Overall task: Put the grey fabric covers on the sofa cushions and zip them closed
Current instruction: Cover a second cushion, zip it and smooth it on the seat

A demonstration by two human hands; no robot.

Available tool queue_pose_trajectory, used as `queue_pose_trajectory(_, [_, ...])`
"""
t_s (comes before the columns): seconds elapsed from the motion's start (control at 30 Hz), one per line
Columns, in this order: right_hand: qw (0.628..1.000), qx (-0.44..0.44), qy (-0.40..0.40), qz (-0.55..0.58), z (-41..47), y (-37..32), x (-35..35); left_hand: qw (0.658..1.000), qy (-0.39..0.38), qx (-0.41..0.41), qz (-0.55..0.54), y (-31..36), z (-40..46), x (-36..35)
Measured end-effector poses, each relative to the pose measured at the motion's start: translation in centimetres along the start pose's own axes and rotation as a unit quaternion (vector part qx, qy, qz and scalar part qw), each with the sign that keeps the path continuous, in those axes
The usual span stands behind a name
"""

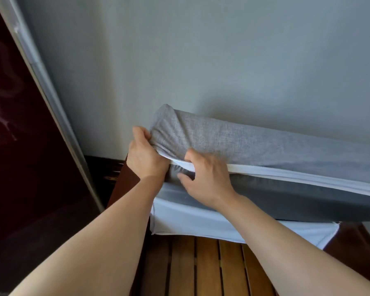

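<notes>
Grey woven cover [233, 137] sits over a cushion stood on edge against the wall [201, 50], its lower long edge resting on a second, white-cased cushion [201, 221] that lies on the slatted wooden frame [201, 263]. Propped this way, the zip side faces the person. White zip tape [297, 175] runs along that side toward the right; the seam looks joined there, though blur leaves this unsure. At the left corner the fabric gapes, white lining showing. Left hand [145, 154] is closed, bunching the cover at that corner, probably to pull slack and bring the two zip edges together. Right hand [205, 176] is curled around the seam just beside it, thumb below, fingers above; whether it pinches the slider I cannot tell. Judgement: final stretch of zipping this cushion, corner tension the likely snag.
</notes>
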State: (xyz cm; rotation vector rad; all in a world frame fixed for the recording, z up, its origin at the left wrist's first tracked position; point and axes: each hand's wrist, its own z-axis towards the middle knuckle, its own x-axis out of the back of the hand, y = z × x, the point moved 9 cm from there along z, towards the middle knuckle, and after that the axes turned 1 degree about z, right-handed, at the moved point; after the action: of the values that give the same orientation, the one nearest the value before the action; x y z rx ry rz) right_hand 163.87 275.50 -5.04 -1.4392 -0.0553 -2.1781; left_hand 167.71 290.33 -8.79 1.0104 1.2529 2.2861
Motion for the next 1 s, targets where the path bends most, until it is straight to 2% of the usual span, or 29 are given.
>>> queue_pose_trajectory(0.07, [0.997,0.017,-0.077,-0.026,-0.1,0.0,-0.9,0.999,-0.018,-0.023,0.031,0.5,0.3,0.5])
queue_pose_trajectory(0.17, [0.984,0.049,-0.104,-0.136,-0.2,-0.5,-1.3,0.993,-0.054,-0.060,0.083,0.6,0.2,1.3])
queue_pose_trajectory(0.23, [0.984,0.029,-0.100,-0.147,0.3,-0.3,-1.4,0.983,-0.079,-0.128,0.100,0.5,-0.3,1.8])
queue_pose_trajectory(0.3, [0.983,-0.005,-0.089,-0.161,1.0,0.1,-1.1,0.971,-0.089,-0.202,0.086,0.7,-0.7,2.5])
queue_pose_trajectory(0.4, [0.978,-0.026,-0.031,-0.204,0.7,0.1,-0.9,0.955,-0.093,-0.277,0.055,1.4,-2.3,3.6])
queue_pose_trajectory(0.57, [0.986,-0.006,0.037,-0.163,-1.9,0.3,-1.6,0.959,-0.084,-0.271,0.009,-0.5,-6.0,4.0])
queue_pose_trajectory(0.7, [0.985,-0.011,0.064,-0.161,-1.2,0.5,-0.7,0.953,-0.098,-0.284,0.049,0.9,-5.3,4.0])
queue_pose_trajectory(0.77, [0.985,0.000,0.080,-0.153,-1.0,0.5,-0.3,0.935,-0.102,-0.319,0.116,2.2,-4.8,4.1])
queue_pose_trajectory(0.87, [0.985,0.012,0.059,-0.160,-0.6,0.3,-0.4,0.887,-0.139,-0.386,0.210,3.5,-5.7,3.0])
queue_pose_trajectory(0.93, [0.984,0.011,0.041,-0.171,-0.9,0.8,-0.3,0.857,-0.155,-0.406,0.277,4.2,-6.5,1.6])
queue_pose_trajectory(1.0, [0.983,0.007,0.044,-0.180,-1.9,1.8,0.4,0.840,-0.156,-0.405,0.324,5.2,-7.0,0.4])
